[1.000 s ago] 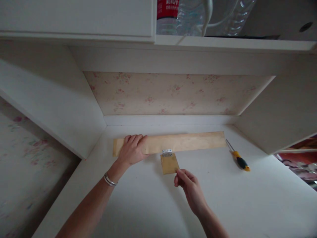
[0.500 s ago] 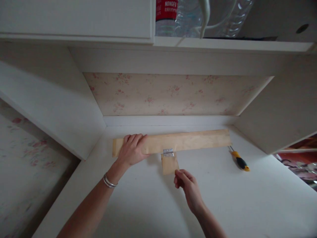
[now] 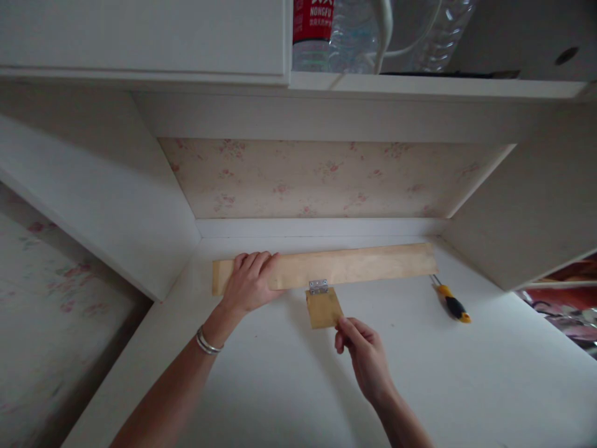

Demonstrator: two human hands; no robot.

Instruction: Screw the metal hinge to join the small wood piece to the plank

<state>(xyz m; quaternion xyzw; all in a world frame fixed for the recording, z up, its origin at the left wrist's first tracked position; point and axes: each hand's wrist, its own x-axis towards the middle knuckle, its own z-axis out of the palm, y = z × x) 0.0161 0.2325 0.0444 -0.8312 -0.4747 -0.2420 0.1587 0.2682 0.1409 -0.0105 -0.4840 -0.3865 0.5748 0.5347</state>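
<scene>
A long pale wooden board (image 3: 364, 264) lies across the back of the white desktop. My left hand (image 3: 250, 280) is wrapped over it near its left end, fingers over the far edge. From the board's near edge, a small metal hinge (image 3: 319, 286) joins it to a small square wooden piece (image 3: 323, 310). My right hand (image 3: 361, 348) pinches that piece at its near right corner between thumb and fingers. The piece looks tilted relative to the board. Beside the board's right end rests a screwdriver (image 3: 454, 306) with a yellow and black handle.
White side panels (image 3: 527, 205) flank the desktop (image 3: 280, 386) left and right. Overhead, a shelf (image 3: 420, 86) holds clear plastic bottles (image 3: 354, 37), one with a red label, and a white cable (image 3: 385, 31). Floral wallpaper (image 3: 298, 180) covers the wall behind.
My right hand has shifted slightly right, and the small wooden piece has turned on its hinge, its face now looking darker. My left hand and the board stay nearly still.
</scene>
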